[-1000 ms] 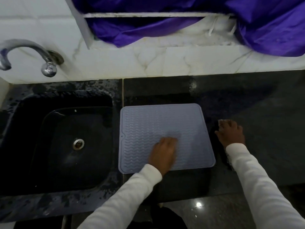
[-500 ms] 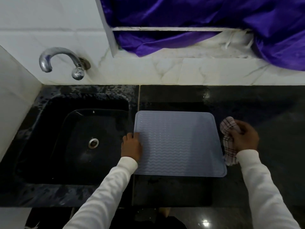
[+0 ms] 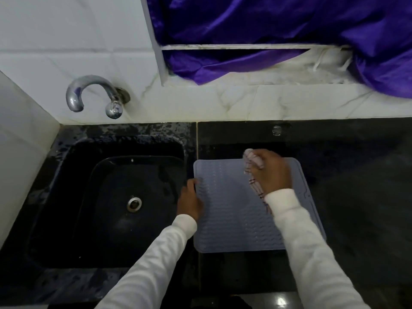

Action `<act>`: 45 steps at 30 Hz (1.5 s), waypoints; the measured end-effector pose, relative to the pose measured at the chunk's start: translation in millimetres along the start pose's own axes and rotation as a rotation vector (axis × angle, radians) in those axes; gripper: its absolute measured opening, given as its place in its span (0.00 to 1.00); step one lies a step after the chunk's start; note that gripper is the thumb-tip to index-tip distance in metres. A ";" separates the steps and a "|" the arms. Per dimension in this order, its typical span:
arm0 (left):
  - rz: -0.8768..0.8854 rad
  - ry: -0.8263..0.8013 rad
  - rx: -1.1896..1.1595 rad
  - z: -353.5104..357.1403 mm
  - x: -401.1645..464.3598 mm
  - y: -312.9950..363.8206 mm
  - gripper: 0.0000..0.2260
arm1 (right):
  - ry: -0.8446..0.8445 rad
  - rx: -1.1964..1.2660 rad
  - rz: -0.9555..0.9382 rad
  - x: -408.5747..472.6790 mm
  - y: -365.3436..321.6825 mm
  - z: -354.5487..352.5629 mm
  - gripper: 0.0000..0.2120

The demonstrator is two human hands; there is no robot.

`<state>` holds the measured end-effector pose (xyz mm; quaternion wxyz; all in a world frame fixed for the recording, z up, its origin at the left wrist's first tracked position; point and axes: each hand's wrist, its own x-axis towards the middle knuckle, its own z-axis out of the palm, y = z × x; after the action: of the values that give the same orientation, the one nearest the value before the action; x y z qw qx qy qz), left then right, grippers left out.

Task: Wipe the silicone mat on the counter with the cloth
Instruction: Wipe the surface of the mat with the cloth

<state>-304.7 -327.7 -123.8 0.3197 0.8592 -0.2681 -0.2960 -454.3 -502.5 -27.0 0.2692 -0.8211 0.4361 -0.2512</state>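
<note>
A pale grey silicone mat [image 3: 231, 215] with a wavy ribbed surface lies flat on the dark counter, just right of the sink. My right hand [image 3: 273, 171] grips a bunched checked cloth [image 3: 252, 161] and holds it down on the mat's far edge, near the middle. A tail of the cloth trails back under my wrist. My left hand [image 3: 190, 198] rests on the mat's left edge, fingers lying over its rim.
A black sink [image 3: 111, 204] with a metal drain sits left of the mat. A chrome tap [image 3: 95, 94] juts from the white tiled wall behind it. Purple fabric [image 3: 278, 30] hangs over the window ledge. Dark counter [image 3: 356, 186] stretches to the right.
My right hand picked the cloth up from the counter beside the mat and carried it left onto the mat's far edge. My left hand shifted from the mat's middle to its left edge.
</note>
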 end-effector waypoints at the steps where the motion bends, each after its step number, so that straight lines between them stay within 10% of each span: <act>1: 0.005 -0.007 0.025 -1.1 4.3 -3.6 0.16 | -0.034 -0.080 -0.064 2.6 -2.6 24.3 0.11; 8: 0.165 0.018 0.168 -9.9 50.9 -4.2 0.19 | -0.177 -0.129 -0.099 -0.5 -8.0 155.4 0.17; 21: 0.270 0.086 0.256 -0.5 82.0 7.0 0.21 | -0.179 -0.285 -0.150 -0.6 -12.0 187.5 0.13; 28: 0.199 0.060 0.252 -2.9 85.3 5.7 0.18 | -0.404 -0.510 -0.181 11.8 -27.5 173.9 0.17; 45: 0.015 0.089 0.204 0.1 87.3 14.6 0.18 | -0.322 -0.579 -0.017 26.6 48.3 107.5 0.19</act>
<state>-249.4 -394.0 -143.0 0.2444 0.8976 -0.2888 -0.2262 -399.6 -524.2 -132.6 0.0882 -0.8964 0.4343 0.0138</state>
